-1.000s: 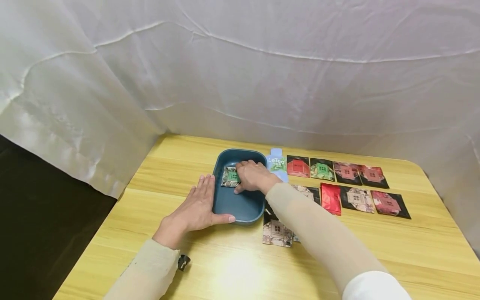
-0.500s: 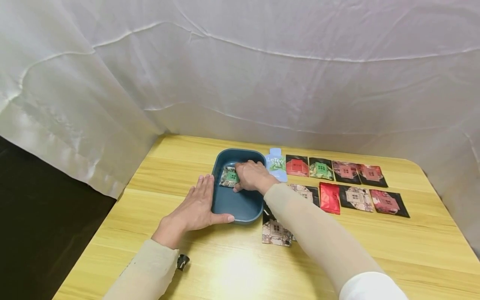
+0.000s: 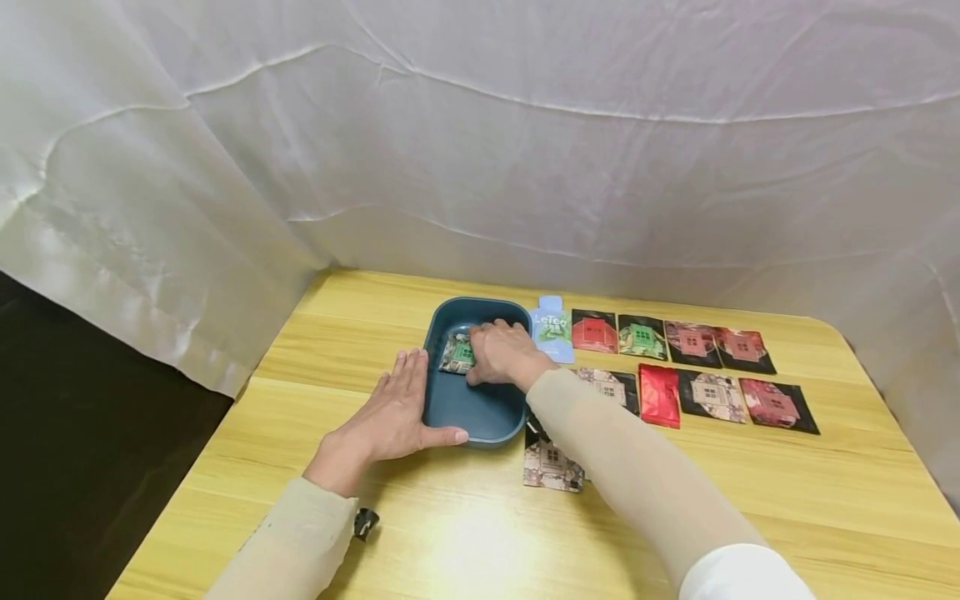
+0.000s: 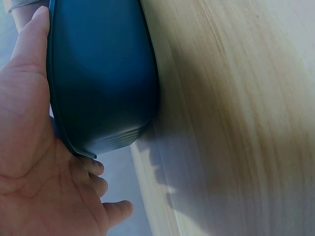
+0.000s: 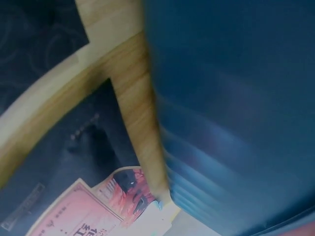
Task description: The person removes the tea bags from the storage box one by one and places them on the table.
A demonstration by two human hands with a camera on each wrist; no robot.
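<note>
A dark blue rounded tray (image 3: 474,410) stands on the table in the head view. Flat along its left side lies my left hand (image 3: 393,417), fingers straight and thumb resting at the front rim. The left wrist view shows its palm beside the tray wall (image 4: 103,73). Inside the tray, my right hand (image 3: 506,354) grips the right end of a tea sachet (image 3: 457,353) with a green label. Its fingers cover that end, and their tips are hidden. Only the tray's outer wall (image 5: 236,108) and nearby sachets show in the right wrist view.
A pale blue LeTea packet (image 3: 553,332) touches the tray's right side. Right of it lie two rows of tea sachets, including a shiny red packet (image 3: 660,397). A floral sachet (image 3: 552,465) lies below the right forearm. White cloth (image 3: 480,167) hangs behind the wooden table (image 3: 750,492).
The sachet in the tray has tilted and shifted slightly under the right hand. The left hand stays against the tray.
</note>
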